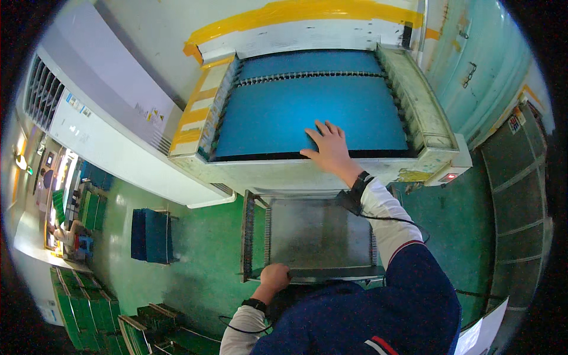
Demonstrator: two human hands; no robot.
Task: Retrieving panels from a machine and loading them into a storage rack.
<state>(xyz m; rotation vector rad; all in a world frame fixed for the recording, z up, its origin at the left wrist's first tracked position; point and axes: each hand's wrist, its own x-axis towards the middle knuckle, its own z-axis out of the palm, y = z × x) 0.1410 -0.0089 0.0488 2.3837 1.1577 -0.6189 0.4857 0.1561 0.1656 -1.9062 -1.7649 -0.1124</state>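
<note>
A large flat blue panel [296,106] lies in the bed of a conveyor machine [284,173] in front of me. My right hand [330,149] is open above its near edge, fingers spread; whether it touches the surface I cannot tell. Behind a row of small rollers [310,74] lies a second blue panel [313,61]. Below the machine's front stands a metal rack [331,273] with slotted sides and a grey bottom. My left hand [276,277] is closed around the rack's near left corner, its fingertips hidden.
A tall white cabinet [130,154] stands to the left. Dark panels stand in a rack [151,235] on the green floor, with several green-filled racks [83,302] at lower left. A grey mesh frame [518,207] leans at right. Far left, another person [74,234] sits.
</note>
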